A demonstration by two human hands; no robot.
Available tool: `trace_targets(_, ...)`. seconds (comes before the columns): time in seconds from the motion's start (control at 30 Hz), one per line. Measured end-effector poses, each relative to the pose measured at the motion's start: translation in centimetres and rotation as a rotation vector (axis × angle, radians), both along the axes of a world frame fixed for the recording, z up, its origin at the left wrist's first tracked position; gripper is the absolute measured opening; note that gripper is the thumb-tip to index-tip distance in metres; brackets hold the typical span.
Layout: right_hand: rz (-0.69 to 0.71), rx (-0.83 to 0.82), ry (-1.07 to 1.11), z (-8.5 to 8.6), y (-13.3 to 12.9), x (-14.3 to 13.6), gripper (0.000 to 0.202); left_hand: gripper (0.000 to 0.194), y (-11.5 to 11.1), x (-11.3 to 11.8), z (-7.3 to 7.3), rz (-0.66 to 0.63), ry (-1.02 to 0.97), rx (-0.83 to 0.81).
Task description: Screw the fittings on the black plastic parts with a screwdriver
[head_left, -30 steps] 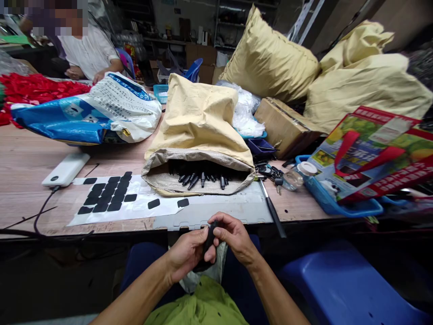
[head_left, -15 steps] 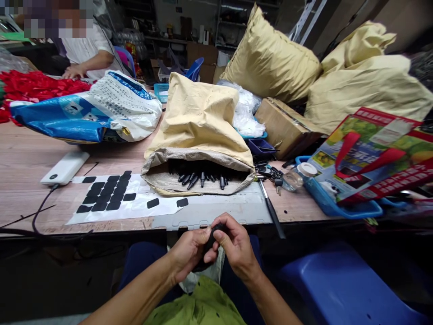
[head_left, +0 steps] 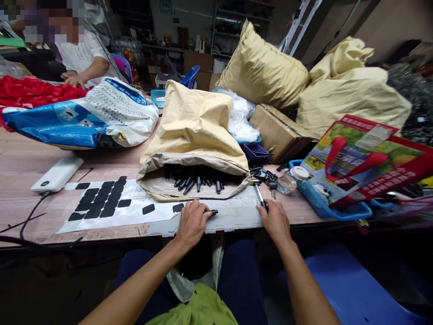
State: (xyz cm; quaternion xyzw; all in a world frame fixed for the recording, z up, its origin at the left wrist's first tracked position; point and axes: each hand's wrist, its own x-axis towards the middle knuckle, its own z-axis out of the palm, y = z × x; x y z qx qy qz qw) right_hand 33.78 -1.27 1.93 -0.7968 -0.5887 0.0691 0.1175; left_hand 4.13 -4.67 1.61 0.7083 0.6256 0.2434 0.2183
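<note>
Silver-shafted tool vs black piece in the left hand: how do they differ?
The silver-shafted tool shows more length; the black piece shows only a short end. The tool has a bright shaft; the piece looks black. The tool slants away across the table; the piece points sideways. Both are in the hands.

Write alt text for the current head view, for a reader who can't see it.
A person's left hand holds a small black part at a workbench while the right hand grips a black-handled tool. Beyond them, an open cream sack shows black parts inside.
</note>
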Motion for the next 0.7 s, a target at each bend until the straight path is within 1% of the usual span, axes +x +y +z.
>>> trace_targets(0.07,-0.002,0.038,0.013,-0.3,-0.2,0.1,0.032,0.016,0.2,0.3,-1.1,0.009,0.061,0.088)
trace_targets(0.13,-0.007,0.12,0.063,-0.3,-0.8,0.2,0.032,0.017,0.1,0.4,-1.7,0.012,0.067,0.161)
trace_targets(0.2,-0.002,0.231,0.166,0.0,-2.0,0.0,0.033,0.016,0.0,0.3,-1.9,-0.004,0.065,0.203)
trace_targets(0.27,0.009,0.316,0.311,0.5,-3.6,-0.8,0.036,0.015,-0.2,0.1,-1.8,-0.025,0.072,0.217)
trace_targets(0.33,0.034,0.314,0.486,1.1,-5.5,-2.2,0.04,0.014,-0.4,-0.1,-1.7,-0.036,0.077,0.215)
trace_targets(0.4,0.079,0.225,0.652,1.6,-7.4,-4.0,0.043,0.015,-0.5,-0.3,-1.6,-0.038,0.067,0.206)
trace_targets(0.43,0.106,0.189,0.698,1.7,-8.2,-5.0,0.044,0.016,-0.5,-0.4,-1.7,-0.04,0.053,0.2)
trace_targets(0.5,0.174,0.167,0.717,1.8,-9.4,-6.9,0.042,0.016,-0.2,-0.6,-2.0,-0.042,0.01,0.185)
trace_targets(0.6,0.319,0.248,0.635,1.9,-10.3,-9.2,0.04,0.016,0.2,-0.9,-2.4,-0.038,-0.058,0.151)
trace_targets(0.7,0.455,0.332,0.539,2.0,-10.7,-10.6,0.043,0.017,0.6,-1.0,-2.5,-0.035,-0.086,0.138)
